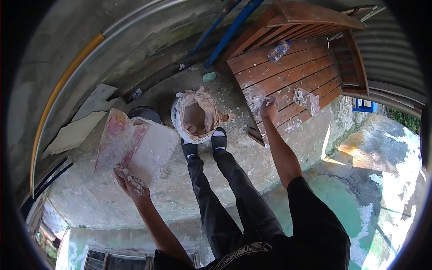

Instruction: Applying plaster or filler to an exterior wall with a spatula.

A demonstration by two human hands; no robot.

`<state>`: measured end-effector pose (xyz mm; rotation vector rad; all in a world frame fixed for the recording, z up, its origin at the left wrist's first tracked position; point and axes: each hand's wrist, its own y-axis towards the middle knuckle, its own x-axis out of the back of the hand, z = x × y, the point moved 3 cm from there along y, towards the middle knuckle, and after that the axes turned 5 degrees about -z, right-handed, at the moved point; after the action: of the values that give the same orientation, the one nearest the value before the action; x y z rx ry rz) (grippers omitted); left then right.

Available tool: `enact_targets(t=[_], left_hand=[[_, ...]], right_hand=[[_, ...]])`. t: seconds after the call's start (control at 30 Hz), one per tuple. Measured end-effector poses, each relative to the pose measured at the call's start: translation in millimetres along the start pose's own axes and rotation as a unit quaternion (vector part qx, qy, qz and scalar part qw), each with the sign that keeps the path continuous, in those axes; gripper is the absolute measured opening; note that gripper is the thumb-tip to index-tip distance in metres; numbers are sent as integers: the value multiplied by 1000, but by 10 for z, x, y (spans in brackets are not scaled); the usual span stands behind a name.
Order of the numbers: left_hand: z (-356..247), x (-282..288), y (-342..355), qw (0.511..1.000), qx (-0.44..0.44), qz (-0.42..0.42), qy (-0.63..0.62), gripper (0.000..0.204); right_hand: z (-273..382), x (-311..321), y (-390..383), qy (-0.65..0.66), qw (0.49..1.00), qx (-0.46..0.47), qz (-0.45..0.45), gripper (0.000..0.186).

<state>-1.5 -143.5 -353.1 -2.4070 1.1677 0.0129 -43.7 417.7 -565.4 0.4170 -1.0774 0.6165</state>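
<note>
My left hand [129,184] is closed around a crumpled, whitish, plaster-crusted lump [136,181]. That lump sits at the lower edge of a flat board [118,139] stained pink and white; whether they are joined I cannot tell. Behind the board lies a shallow whitish tray [157,144]. On the right, my right hand [269,109] grips a small clear plastic cup [258,101] over the near left corner of a wooden bench [261,74]. Between my hands, an open sack [180,118] holding grey-brown powder [194,114] stands in front of my feet.
A clear bottle [279,51] and a crumpled clear plastic container [307,100] lie on the bench. A dark round tub [145,114] is behind the tray. Broken flat sheets [74,132] lean at the left wall, and a green object [209,77] lies beyond the sack.
</note>
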Motion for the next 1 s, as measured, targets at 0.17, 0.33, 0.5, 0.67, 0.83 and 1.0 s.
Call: enact_targets(t=[0.17, 0.33, 0.5, 0.67, 0.83, 1.0], left_hand=[[705, -180, 34, 1000, 6, -24, 18, 37], [895, -67, 25, 999, 8, -40, -36, 43], [889, -16, -78, 997, -14, -39, -60, 42], [849, -218, -60, 993, 16, -38, -112, 39], [664, -115, -84, 995, -11, -16, -100, 39], [663, 1, -45, 993, -21, -21, -113, 47]], right_hand=[[-673, -386, 701, -209, 972, 33, 104, 45], [-419, -441, 539, -179, 976, -8, 128, 34], [-127, -220, 184, -38, 988, 125, 83, 23], [-116, -303, -144, 204, 957, 106, 178, 16], [701, -18, -810, 333, 896, -52, 290, 20], [1302, 88, -1102, 247, 907, 41, 339, 23]])
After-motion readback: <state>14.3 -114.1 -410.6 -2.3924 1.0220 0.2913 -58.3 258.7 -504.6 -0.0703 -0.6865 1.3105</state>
